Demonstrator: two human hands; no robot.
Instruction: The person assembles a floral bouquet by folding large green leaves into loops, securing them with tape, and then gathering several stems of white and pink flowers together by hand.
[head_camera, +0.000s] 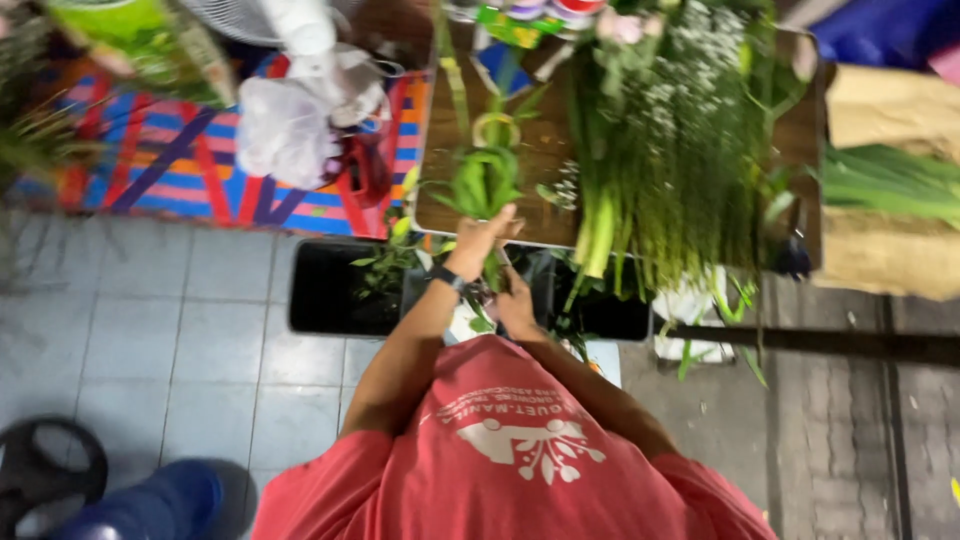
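Observation:
My left hand (483, 238), with a dark band on the wrist, is closed around a small bunch of green leafy stems (483, 180) held at the near edge of a wooden table (530, 150). Just below it, my right hand (516, 303) is closed on the lower ends of the same stems, over a black bin (325, 290) holding leaf scraps. A large bundle of long green stems with tiny white flowers (665, 130) lies on the table to the right of my hands. My red shirt fills the bottom of the view.
A striped colourful mat (170, 160) lies at the left with a white plastic bag (285, 130) and a fan base on it. Brown paper with long green leaves (885, 185) sits at the right. Grey floor tiles and a blue container (160, 505) are at lower left.

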